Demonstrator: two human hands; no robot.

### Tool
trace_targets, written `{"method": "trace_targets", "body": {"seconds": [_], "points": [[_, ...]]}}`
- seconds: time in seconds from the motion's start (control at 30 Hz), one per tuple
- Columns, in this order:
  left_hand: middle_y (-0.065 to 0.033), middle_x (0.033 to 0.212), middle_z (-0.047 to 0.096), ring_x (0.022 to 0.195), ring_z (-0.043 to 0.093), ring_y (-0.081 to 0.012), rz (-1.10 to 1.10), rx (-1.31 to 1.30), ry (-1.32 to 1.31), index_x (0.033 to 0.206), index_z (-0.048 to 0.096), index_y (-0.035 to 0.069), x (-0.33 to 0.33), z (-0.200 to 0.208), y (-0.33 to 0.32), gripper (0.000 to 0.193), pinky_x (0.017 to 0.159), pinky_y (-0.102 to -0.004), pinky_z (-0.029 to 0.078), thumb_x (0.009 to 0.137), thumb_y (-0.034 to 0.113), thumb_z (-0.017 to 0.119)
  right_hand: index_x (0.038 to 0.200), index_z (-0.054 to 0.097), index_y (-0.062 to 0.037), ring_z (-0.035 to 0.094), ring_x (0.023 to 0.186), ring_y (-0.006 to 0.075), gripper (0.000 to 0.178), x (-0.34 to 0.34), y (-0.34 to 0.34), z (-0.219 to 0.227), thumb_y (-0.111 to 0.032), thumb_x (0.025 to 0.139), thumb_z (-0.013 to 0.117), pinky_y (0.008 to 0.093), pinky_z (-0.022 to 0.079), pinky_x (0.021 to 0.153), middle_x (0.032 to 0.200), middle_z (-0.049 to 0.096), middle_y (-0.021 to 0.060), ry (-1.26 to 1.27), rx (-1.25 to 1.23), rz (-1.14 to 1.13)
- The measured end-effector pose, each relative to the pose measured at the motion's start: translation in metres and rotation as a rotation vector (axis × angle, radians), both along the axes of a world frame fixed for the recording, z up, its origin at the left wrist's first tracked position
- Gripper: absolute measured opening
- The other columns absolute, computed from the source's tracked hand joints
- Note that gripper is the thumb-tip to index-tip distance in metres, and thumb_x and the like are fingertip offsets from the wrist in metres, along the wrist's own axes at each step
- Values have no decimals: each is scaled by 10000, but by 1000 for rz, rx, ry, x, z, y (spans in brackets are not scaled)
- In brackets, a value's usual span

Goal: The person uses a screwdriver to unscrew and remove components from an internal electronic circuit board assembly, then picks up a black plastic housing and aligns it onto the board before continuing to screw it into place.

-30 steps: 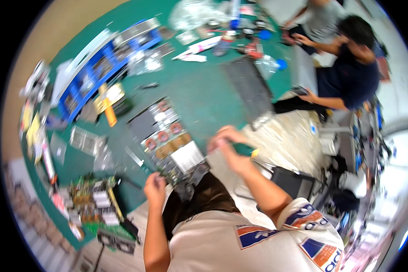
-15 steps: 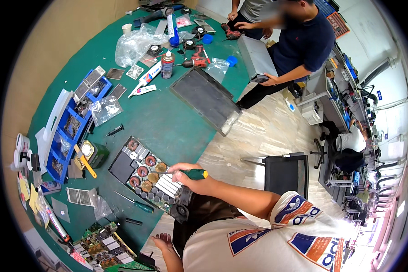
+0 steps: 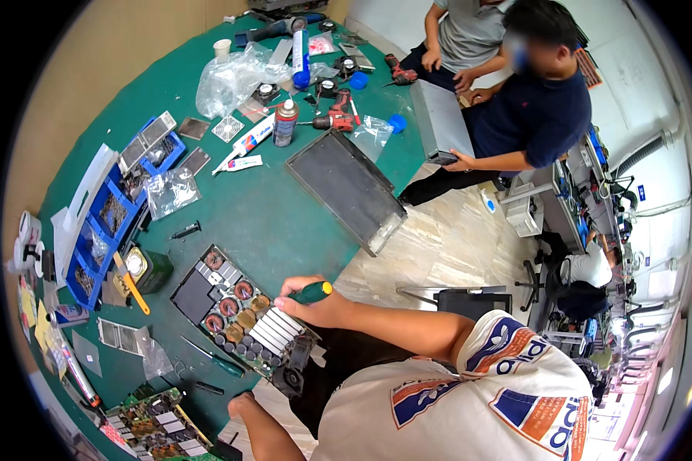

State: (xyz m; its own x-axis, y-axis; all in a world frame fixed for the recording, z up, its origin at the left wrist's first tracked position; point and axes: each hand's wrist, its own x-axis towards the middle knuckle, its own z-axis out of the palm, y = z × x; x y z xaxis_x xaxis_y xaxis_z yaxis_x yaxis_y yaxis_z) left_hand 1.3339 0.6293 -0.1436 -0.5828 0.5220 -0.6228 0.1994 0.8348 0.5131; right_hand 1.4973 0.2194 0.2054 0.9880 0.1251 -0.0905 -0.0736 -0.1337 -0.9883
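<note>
My right hand (image 3: 314,302) grips a green-handled screwdriver (image 3: 309,292) over the near edge of an open electronics board (image 3: 238,315) with copper coils, dark capacitors and silver heat sinks. The board lies on the green table (image 3: 269,223) right in front of me. My left hand (image 3: 241,402) rests at the table's near edge, below the board, with its fingers curled; nothing shows in it. A second green-handled screwdriver (image 3: 214,361) lies on the table between the board and my left hand.
A grey metal cover (image 3: 346,188) lies beyond the board. Blue parts bins (image 3: 108,223), plastic bags, a spray can (image 3: 285,122) and cordless drills (image 3: 332,121) fill the far table. Green circuit boards (image 3: 150,426) lie at my left. Two seated people work at the far right corner.
The view has swung so the board sits closer and more central. My right hand stays on the screwdriver at the board's edge; my left hand has shifted toward the table's near edge.
</note>
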Motion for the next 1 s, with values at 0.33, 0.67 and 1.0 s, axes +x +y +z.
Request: {"method": "trace_targets", "body": {"seconds": [0.33,0.67,1.0], "points": [[-144,1348,625,1244,576,-344,259,58,323,1295,608,-6,20,40,-9,635,1110,-473,370,983,499,382,973,711,-36,653,814,128,102,18,15,-13,-112,932,657,311,537,757,868,719,63,77,-147,43],[-151,1392,618,1328,528,-307,607,212,390,1349,590,5,48,40,-38,754,1192,-454,271,979,605,322,860,647,14,724,840,219,138,63,81,-75,-94,945,653,327,562,775,915,740,150,-137,-159,279],[-199,1221,702,1222,609,-384,522,51,476,1029,770,-34,55,51,-38,853,1136,-433,382,973,645,257,832,660,-15,615,601,196,129,83,112,-115,-105,919,692,319,495,586,715,670,94,-173,-224,295]]}}
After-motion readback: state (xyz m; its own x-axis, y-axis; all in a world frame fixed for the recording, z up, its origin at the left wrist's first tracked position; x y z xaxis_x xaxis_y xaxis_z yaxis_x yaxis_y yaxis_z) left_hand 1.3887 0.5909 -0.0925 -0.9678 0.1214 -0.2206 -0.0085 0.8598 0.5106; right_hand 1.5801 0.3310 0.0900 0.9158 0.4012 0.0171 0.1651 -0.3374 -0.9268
